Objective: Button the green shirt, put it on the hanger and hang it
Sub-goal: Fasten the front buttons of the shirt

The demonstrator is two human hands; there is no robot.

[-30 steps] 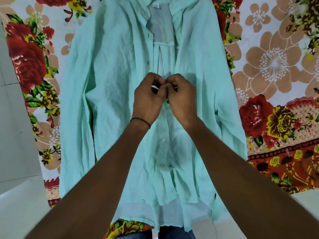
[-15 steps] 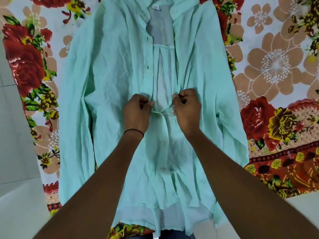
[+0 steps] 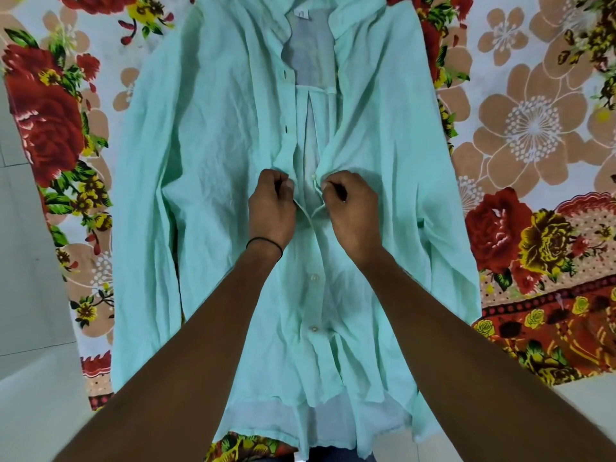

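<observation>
The pale green shirt (image 3: 216,135) lies flat on a floral sheet, collar far from me, hem near me. Its lower front is closed, with two fastened buttons (image 3: 314,277) showing below my hands; above them the front gapes open to the collar. My left hand (image 3: 271,208) pinches the left placket edge, the one with buttonholes. My right hand (image 3: 351,211) pinches the right placket edge just beside a loose white button (image 3: 313,176). The two hands sit a small gap apart at mid-chest. No hanger is in view.
The floral bedsheet (image 3: 533,135), red roses and beige flowers, spreads under the shirt on both sides. Pale tiled floor (image 3: 26,295) shows at the left and bottom corners. A white size label (image 3: 301,14) sits inside the collar.
A second ago my hands were pressed together on the placket. They then dropped nearer to me and parted, and now each holds its own placket edge with a small gap between.
</observation>
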